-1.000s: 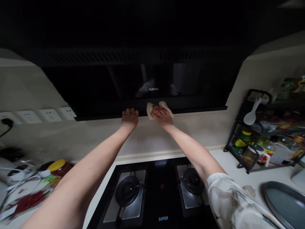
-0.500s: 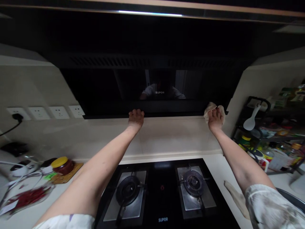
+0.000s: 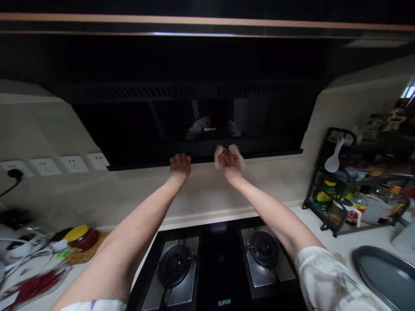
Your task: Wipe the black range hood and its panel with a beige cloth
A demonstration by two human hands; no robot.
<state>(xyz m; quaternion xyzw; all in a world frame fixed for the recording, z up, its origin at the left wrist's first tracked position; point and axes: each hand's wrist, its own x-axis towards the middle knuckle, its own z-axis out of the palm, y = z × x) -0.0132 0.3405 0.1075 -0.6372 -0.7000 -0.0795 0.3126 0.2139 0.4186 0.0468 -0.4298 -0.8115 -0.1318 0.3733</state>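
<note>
While both arms stretch out over the gas hob (image 3: 215,268) set into the table, the work sits well beyond it, at the bottom edge of the black range hood (image 3: 207,149). Nearest the camera, the hob's two burners lie under the forearms. Beyond the hob, up the pale backsplash, the left hand (image 3: 180,166) rests with its grip released, fingers curled up against the hood's lower lip and holding nothing. Just to its right along the same lip, the right hand (image 3: 231,164) has its grip clenched on a crumpled pale cloth (image 3: 228,152), pressed to the hood's edge (the cloth shows above and beside the knuckles). That edge runs long from left to right, parallel to the hob's back rim, so the strip still further right lies on the cloth hand's own side. The cloth hand is nearer to it; the left hand stays apart from the cloth.
</note>
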